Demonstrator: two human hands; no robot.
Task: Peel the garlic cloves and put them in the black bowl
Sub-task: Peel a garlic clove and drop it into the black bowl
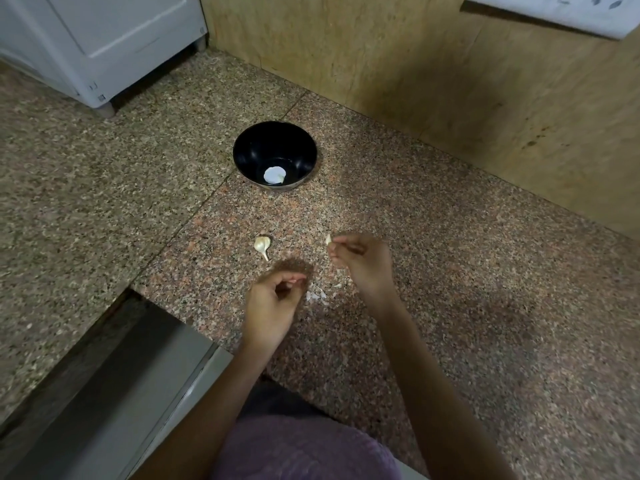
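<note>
**A:** Head view: my right hand (360, 261) pinches a small garlic clove (328, 240) at its fingertips. My left hand (273, 306) is apart from it, curled and blurred, so I cannot tell if it holds skin.

**B:** How will it handle?

**A:** Light and firm, I judge, with brittle skin, and slick once bare. I'd grip its sides and tear from the tip. A stemmed clove (262, 244) lies on the table (450, 271) short of the black bowl (249, 150), which holds one white piece (274, 175).
</note>
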